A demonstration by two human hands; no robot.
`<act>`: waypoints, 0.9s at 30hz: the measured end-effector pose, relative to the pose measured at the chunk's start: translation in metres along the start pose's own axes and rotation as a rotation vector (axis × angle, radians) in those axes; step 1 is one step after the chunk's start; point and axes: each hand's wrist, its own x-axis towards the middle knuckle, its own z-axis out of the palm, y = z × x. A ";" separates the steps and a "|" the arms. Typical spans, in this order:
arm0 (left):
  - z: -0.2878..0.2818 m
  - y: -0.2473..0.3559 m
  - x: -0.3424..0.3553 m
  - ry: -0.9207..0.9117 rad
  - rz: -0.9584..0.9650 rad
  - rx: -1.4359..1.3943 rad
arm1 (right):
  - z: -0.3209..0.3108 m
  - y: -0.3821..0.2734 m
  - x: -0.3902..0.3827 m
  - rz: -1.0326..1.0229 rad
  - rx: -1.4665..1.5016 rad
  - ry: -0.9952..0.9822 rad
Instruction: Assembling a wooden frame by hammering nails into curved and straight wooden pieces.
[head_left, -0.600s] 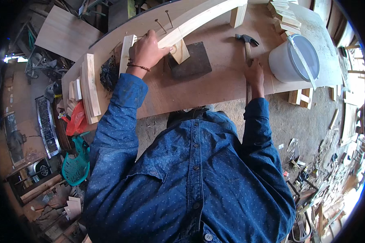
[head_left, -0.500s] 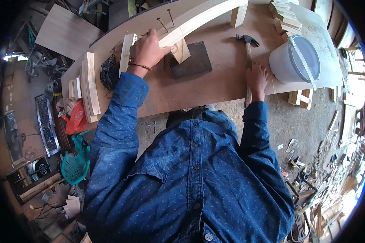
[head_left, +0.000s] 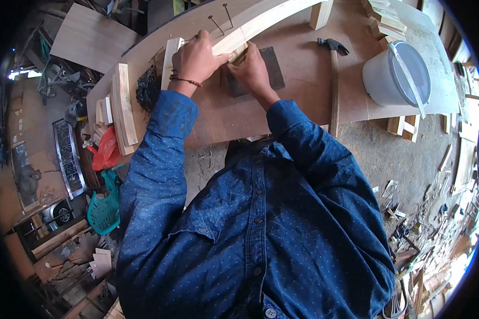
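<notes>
- Pale wood makes the beam (head_left: 274, 22), curving over the bench (head_left: 308, 90); a short block (head_left: 238, 53) sits under its near end, between the person's hands.
- Left hand (head_left: 196, 57) closes over that end, thumb by the block; right hand (head_left: 253, 68) pinches the block, its fingertips partly hidden.
- Two nails (head_left: 216, 25) (head_left: 227, 16) stand proud of the beam, leaning; struck like that, I'd say they could bend or split the wood.
- If either grip slackens, the block could twist out of line, and fingers so close might get nipped.
- Just below, a dark slab (head_left: 273, 66) lies partly under the right hand.
- Rightward, the hammer (head_left: 334, 80) pokes its handle past the bench edge; a passing sleeve could knock it off.
- Beyond it, a bucket (head_left: 380, 80) crowds that side.
- Leftward, a black bundle (head_left: 148, 87) lies near the left wrist.
</notes>
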 end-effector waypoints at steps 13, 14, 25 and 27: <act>-0.006 0.002 0.002 -0.057 0.000 0.055 | 0.000 0.002 -0.002 0.026 -0.019 0.012; -0.007 0.002 0.002 -0.051 0.002 0.064 | 0.000 0.002 -0.003 0.026 -0.016 0.012; -0.006 -0.002 0.003 -0.113 0.012 0.112 | 0.001 0.009 -0.002 0.009 -0.048 0.017; -0.005 -0.003 0.003 -0.106 0.020 0.114 | 0.001 0.010 -0.001 0.003 -0.045 0.019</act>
